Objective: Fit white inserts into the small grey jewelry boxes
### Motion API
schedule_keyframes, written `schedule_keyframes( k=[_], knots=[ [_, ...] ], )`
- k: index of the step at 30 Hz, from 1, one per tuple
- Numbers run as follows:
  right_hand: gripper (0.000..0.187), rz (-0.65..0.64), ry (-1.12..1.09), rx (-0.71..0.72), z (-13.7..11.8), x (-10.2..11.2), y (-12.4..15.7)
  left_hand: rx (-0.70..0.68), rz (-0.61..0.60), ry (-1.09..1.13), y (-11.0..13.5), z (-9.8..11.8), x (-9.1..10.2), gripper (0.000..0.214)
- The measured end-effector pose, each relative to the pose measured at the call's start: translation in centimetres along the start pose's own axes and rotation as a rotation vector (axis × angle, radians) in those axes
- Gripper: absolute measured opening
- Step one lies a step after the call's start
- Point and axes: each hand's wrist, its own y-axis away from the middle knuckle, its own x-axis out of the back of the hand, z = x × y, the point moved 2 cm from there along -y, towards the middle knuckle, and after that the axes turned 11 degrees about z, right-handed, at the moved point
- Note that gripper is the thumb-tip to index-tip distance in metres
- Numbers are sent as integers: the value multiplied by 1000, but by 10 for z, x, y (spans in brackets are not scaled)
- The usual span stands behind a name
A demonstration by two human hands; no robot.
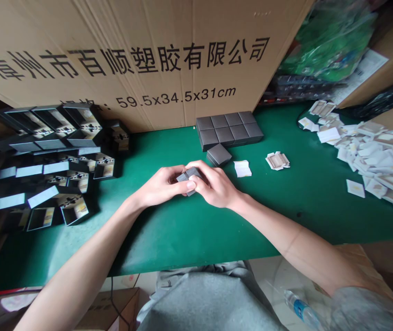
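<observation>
Over the middle of the green table, my left hand [164, 186] and my right hand [215, 184] are both closed around a small dark grey box [192, 173]. Both thumbs lie near each other across it, and my fingers cover much of its sides. Just beyond my right hand, a closed dark box [219, 155] sits at an angle against a neat block of closed boxes [231, 128]. To their right lie a flat white piece [242, 168] and a folded white insert [278, 160].
Open black boxes [75, 209] stand in stacked rows at the left. A heap of white inserts [372, 154] spreads over the right side. Behind the green table [182, 239] rises a large cardboard carton [169, 27]. A plastic bottle [302, 308] lies below at the right.
</observation>
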Motion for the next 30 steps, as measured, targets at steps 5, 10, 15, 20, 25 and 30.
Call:
schedule_keyframes(
  k=[5,10,15,20,25,30],
  knots=[
    [33,-13,-32,-15,0,0,0,-10,-3,-1,0,-2,0,42],
    [34,-11,-50,-25,-1,1,-1,-3,-3,7,0,-2,0,42],
    [34,-29,-71,-43,0,1,-1,-2,-3,17,0,-2,0,42],
    [34,-35,-59,-30,0,1,0,-1,-9,28,0,-4,0,43],
    [36,-25,-35,-5,-1,1,0,1,-10,35,1,-5,0,41],
    [37,-27,-20,-3,-1,1,-1,-6,-7,10,1,-5,1,43]
  ],
)
